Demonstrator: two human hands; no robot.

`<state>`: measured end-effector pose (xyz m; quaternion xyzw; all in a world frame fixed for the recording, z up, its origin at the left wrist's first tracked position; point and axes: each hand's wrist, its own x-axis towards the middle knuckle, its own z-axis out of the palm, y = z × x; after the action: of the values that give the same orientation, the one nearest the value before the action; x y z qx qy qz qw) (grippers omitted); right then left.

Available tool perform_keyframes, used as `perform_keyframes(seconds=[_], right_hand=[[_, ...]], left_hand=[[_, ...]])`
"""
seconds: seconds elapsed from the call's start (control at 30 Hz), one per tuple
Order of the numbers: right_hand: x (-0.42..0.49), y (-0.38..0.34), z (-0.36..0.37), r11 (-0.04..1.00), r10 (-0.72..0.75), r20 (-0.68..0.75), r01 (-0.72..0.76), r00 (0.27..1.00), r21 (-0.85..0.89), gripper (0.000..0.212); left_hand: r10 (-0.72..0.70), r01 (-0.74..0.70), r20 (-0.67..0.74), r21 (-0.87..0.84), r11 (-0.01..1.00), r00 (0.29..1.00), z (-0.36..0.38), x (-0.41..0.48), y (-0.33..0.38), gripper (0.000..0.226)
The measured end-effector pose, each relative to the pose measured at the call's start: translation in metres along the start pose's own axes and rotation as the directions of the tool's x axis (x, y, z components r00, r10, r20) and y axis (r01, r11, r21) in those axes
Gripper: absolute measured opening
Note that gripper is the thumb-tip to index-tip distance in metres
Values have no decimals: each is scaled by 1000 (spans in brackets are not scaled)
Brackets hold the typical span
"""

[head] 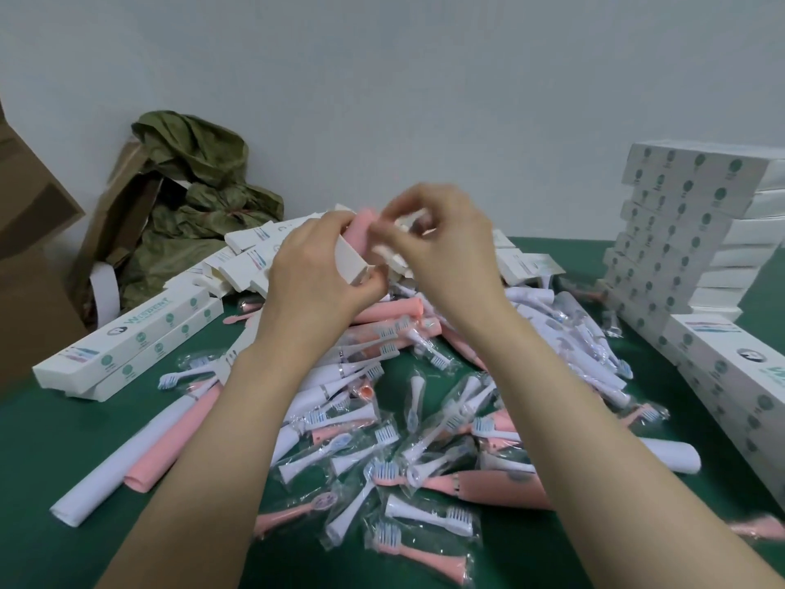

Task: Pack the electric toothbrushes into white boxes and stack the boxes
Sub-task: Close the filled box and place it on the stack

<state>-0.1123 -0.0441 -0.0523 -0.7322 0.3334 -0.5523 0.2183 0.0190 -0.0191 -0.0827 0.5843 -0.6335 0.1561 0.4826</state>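
Observation:
Above the pile, my left hand point(312, 269) grips an open white box point(350, 259) with a pink toothbrush handle point(362, 229) sticking out of its open end. My right hand point(441, 244) pinches the box's blurred white flaps just right of the pink handle. Below both hands lies a heap of pink and white toothbrush handles point(382, 316) and bagged brush heads point(424, 444) on the green table point(51, 444).
A tall stack of packed white boxes point(679, 231) stands at the right, with more boxes point(730, 376) lying in front of it. Two boxes point(127, 346) lie at the left, flat box blanks point(250, 257) behind the heap. Brown cartons point(29, 265) and green plastic wrap point(191, 197) sit back left.

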Motion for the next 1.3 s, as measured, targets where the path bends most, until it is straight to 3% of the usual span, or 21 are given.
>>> perform_keyframes(seconds=[0.1, 0.2, 0.3, 0.4, 0.53, 0.63, 0.73, 0.87, 0.97, 1.03, 1.1, 1.17, 1.2, 1.3], right_hand=[[-6, 17, 4, 999, 4, 147, 1, 989, -34, 9], [-1, 44, -12, 990, 140, 25, -141, 990, 32, 16], [-1, 80, -17, 927, 292, 89, -259, 952, -273, 13], [-10, 107, -4, 860, 345, 325, -158, 881, -485, 16], [-6, 118, 5, 831, 302, 434, -11, 849, -556, 23], [-5, 122, 6, 791, 282, 408, 30, 868, -611, 20], [-10, 123, 1, 779, 235, 265, -18, 935, -626, 22], [-13, 114, -12, 908, 133, 8, -119, 991, -402, 17], [-10, 91, -19, 965, 240, -147, -252, 960, -75, 17], [-6, 69, -28, 902, 381, -120, -341, 917, 265, 16], [-5, 46, -37, 777, 385, 59, -359, 921, 517, 13], [-7, 28, -39, 755, 267, 262, -370, 927, 541, 11], [-10, 21, -36, 811, 215, 306, -345, 927, 473, 12], [-13, 11, -24, 984, 130, 168, -147, 977, 95, 13]], left_hand=[[-22, 22, 33, 21, 1000, 999, 3, -3, -5, 51], [15, -28, 141, 93, 995, 990, 7, -8, -11, 54], [39, -68, 193, 148, 987, 980, 11, -14, -13, 60], [32, -65, 185, 175, 982, 982, 16, -19, -15, 64], [58, -110, 233, 216, 970, 971, 25, -24, -20, 59], [104, -164, 280, 197, 967, 954, 30, -26, -22, 59], [103, -152, 254, 178, 972, 962, 31, -26, -22, 58], [119, -156, 232, 148, 976, 965, 28, -30, -24, 56], [121, -153, 203, 151, 977, 972, 25, -32, -26, 58], [119, -147, 194, 141, 979, 974, 24, -33, -26, 60], [117, -140, 179, 120, 983, 977, 22, -34, -24, 56], [121, -135, 134, 97, 986, 984, 19, -36, -22, 51], [126, -135, 101, 88, 987, 987, 17, -36, -21, 50], [133, -132, -6, 57, 990, 991, 13, -34, -19, 49]])
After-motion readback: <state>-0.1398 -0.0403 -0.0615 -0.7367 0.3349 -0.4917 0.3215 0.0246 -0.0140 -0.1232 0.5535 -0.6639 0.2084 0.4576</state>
